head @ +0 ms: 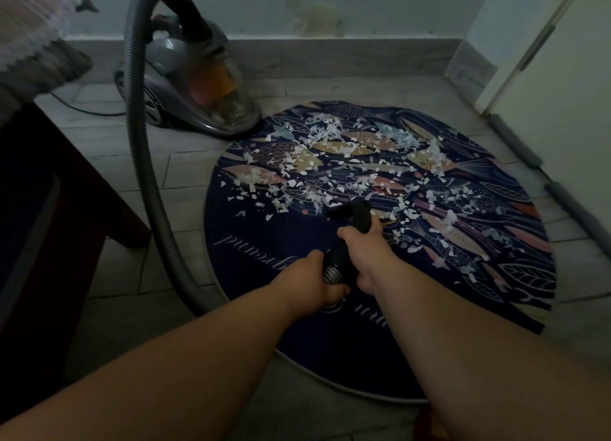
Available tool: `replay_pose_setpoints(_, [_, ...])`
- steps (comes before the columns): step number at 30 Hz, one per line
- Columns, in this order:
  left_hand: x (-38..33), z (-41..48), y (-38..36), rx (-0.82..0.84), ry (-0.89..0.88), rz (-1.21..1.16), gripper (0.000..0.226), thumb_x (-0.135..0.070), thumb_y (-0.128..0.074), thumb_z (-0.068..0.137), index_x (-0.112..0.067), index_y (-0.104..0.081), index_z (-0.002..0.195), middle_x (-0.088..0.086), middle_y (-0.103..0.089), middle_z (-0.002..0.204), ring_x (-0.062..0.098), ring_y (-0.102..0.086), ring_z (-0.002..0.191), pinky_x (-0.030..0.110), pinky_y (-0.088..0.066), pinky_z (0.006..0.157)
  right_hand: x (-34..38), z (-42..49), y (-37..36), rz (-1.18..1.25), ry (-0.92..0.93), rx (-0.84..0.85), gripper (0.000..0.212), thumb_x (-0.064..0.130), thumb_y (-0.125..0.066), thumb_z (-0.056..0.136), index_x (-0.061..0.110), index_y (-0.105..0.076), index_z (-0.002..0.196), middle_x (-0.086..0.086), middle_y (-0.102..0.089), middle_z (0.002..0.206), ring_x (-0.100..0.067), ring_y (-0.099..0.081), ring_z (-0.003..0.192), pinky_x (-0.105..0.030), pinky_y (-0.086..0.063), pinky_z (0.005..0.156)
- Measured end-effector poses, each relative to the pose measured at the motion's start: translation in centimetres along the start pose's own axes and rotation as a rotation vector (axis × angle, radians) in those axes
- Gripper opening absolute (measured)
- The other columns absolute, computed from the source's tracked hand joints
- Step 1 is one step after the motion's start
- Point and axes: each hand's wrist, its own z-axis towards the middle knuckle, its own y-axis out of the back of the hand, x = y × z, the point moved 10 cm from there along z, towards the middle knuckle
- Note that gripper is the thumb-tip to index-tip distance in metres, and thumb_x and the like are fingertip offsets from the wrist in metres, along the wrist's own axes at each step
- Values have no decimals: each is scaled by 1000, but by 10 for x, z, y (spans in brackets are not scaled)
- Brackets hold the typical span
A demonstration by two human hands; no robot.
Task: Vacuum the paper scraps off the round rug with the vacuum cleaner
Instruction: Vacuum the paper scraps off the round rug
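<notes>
The left hand has its fingers curled tight around the ribbed end of the grey hose. Just ahead of it, the right hand is wrapped round the black handle; its fingertips are hidden underneath. The open end of the handle points forward and down over the rug, at the near edge of the paper scraps; whether it touches the rug cannot be told.

The scraps are white and lie thick across the middle and far half of the dark, fish-patterned round rug. The near part, with pale lettering, is almost bare.

From the hands the hose runs left off the rug, climbs in a tall arch and drops into the top of the vacuum cleaner. It stands on the floor just beside the rug's far left edge. Its clear orange dust cup seems to hold pale bits at the bottom.

The floor is grey tile, meeting a pale, marked wall at a grey baseboard. A white door stands on the right, with grey foam strips along its foot. On the left is dark wooden furniture with a knitted cloth hanging over it, close to the hose. A power cord trails behind the cleaner.
</notes>
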Motion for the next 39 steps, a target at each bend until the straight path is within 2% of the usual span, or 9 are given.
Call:
replay_pose_setpoints(3, [9,-3,6,-19,21,-9,50,-46,-67,81,-15,-38,107,4,-53,103,18,-52,84,28,-40,69,1,0,-12,-12,14,21,82,23,-59,95,45,-7,155,-12,-53,118,-34,-60,99,-53,-54,91])
replay_pose_setpoints(6, [18,-7,12,-41,34,-23,54,-45,-68,81,-12,-41,115,9,-57,110,21,-56,90,29,-43,70,2,-1,-24,-34,9,33,83,25,-60,94,46,-7,155,-14,-54,120,-35,-60,98,-53,-54,91])
replay_pose_setpoints(13, [37,-22,26,-82,94,-62,58,-45,-68,81,-11,-43,121,9,-57,116,24,-58,100,38,-50,87,4,-6,-53,-114,3,96,82,28,-61,94,44,-7,155,-15,-52,125,-37,-59,99,-54,-52,93])
replay_pose_setpoints(17, [49,-29,30,-117,131,-107,55,-44,-68,81,-12,-43,118,9,-59,111,24,-62,94,35,-52,79,4,-10,-70,-127,4,142,87,27,-61,93,45,-3,156,-12,-52,123,-37,-60,100,-55,-53,93])
replay_pose_setpoints(21, [60,-38,35,-145,148,-137,55,-42,-68,81,-12,-42,119,7,-58,111,23,-61,94,34,-52,78,5,-15,-86,-150,14,198,87,25,-60,96,43,0,156,-13,-48,131,-34,-58,100,-46,-53,85])
replay_pose_setpoints(25, [71,-47,41,-176,178,-124,54,-42,-68,81,-12,-42,119,3,-56,106,19,-59,88,28,-46,71,4,-20,-101,-180,21,223,87,26,-60,95,43,-1,156,-13,-49,131,-34,-58,101,-51,-52,95])
replay_pose_setpoints(29, [80,-53,45,-185,208,-141,54,-43,-68,81,-12,-42,116,1,-55,98,18,-59,81,27,-45,66,3,-23,-114,-181,10,256,88,25,-62,95,44,-2,156,-14,-48,136,-35,-58,101,-50,-55,88])
replay_pose_setpoints(32, [87,-58,47,-210,225,-182,54,-42,-70,79,-13,-43,117,4,-59,105,22,-62,85,30,-51,69,1,-26,-123,-180,9,273,88,26,-63,93,45,-3,156,-15,-47,140,-36,-58,107,-51,-54,92])
replay_pose_setpoints(39, [107,-63,57,-230,270,-183,53,-44,-71,78,-15,-44,113,6,-60,106,22,-63,84,30,-51,66,-1,-29,-146,-163,11,314,90,27,-64,92,44,-2,156,-13,-46,143,-36,-57,111,-54,-51,96])
